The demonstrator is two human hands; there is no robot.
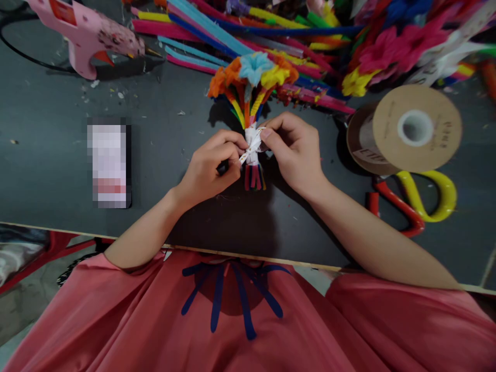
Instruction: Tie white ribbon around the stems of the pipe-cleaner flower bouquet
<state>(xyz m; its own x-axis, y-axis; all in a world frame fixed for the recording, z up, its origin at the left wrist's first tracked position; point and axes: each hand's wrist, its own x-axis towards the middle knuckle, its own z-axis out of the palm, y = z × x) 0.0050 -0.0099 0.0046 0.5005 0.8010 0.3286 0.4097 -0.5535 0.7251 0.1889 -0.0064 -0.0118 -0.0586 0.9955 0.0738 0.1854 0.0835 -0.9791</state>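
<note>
A small bouquet of pipe-cleaner flowers [253,72] in orange, light blue and yellow lies on the dark table, blooms pointing away from me. White wrapping surrounds its bundled stems, and a white printed ribbon [253,142] crosses over the wrapping. From the left, my left hand [217,163] pinches one end of this ribbon near the lower part of the wrap. Higher up on the other side, my right hand [292,147] pinches the ribbon between thumb and forefinger. Cut stem ends [254,178] in pink and other colours stick out below the wrap.
A pink glue gun [96,39] lies at the upper left, above a phone [108,165]. Loose pipe cleaners [232,31] cover the back, beside more fuzzy flowers [399,49]. To the right are a ribbon spool [445,124] and red-and-yellow-handled scissors [447,199].
</note>
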